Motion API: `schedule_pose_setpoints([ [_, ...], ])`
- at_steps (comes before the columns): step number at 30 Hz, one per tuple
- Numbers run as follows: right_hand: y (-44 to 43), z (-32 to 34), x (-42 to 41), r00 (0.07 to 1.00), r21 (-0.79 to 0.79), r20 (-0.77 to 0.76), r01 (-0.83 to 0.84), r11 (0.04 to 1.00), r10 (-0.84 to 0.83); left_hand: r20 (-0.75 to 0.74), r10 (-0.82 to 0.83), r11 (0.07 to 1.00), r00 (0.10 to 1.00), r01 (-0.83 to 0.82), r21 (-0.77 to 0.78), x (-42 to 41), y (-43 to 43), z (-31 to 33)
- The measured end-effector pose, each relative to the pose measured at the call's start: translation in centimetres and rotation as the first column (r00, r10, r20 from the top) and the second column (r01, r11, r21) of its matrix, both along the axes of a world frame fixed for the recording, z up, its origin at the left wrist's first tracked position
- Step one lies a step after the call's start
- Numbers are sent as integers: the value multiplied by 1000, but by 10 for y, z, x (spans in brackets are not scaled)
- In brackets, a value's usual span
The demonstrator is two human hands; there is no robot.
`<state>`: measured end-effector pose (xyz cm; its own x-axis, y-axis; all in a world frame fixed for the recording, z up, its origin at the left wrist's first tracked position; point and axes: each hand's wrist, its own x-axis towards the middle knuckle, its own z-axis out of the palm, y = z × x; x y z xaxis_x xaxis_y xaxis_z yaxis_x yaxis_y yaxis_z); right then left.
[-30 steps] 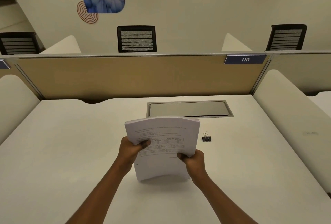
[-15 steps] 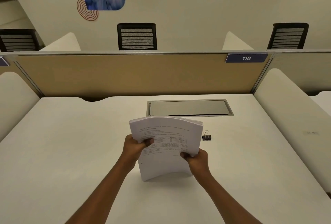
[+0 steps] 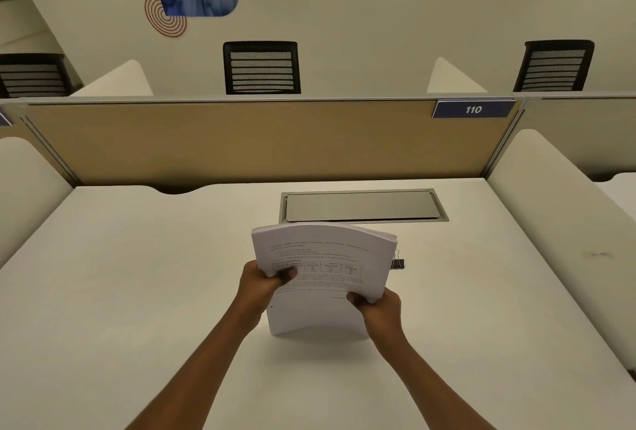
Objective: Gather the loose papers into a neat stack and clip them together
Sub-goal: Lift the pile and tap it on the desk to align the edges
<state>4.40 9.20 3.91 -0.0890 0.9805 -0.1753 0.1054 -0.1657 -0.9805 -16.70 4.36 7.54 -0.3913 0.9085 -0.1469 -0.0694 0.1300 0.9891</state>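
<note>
A thick stack of white printed papers (image 3: 323, 257) stands upright on its bottom edge on the white desk (image 3: 137, 292), bowed toward me. My left hand (image 3: 263, 283) grips its left edge, thumb on the front page. My right hand (image 3: 380, 309) grips the lower right edge. A small black binder clip (image 3: 398, 263) lies on the desk just right of the stack, partly hidden behind the paper's edge.
A grey metal cable-port lid (image 3: 361, 206) is set into the desk behind the stack. A tan divider panel (image 3: 241, 144) with a "110" tag closes the back. White side partitions (image 3: 557, 209) flank the desk. Black chairs stand beyond.
The stack has shifted slightly right and tilted, so its edge now covers part of the binder clip. Both hands keep their hold.
</note>
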Motion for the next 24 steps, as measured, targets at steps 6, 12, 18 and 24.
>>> schedule_pose_setpoints([
  [6, 4, 1, -2, 1000, -6, -26, -5, 1000, 5, -10, 5, 999, 1000, -5, -42, 0, 3, -10],
  [12, 9, 2, -1, 998, -21, -68, -8, 1000, 6, -36, -28, 999, 999, 26, -34, 0, 7, -5],
  [18, 9, -6, 5, 994, -90, -110, -30, 996, 20, 0, -42, 999, 999, 42, 14, 3, 8, 10],
  [24, 1, -18, 18, 987, -150, -150, -84, 985, 61, -33, -81, 996, 996, 82, 32, -4, 14, 27],
])
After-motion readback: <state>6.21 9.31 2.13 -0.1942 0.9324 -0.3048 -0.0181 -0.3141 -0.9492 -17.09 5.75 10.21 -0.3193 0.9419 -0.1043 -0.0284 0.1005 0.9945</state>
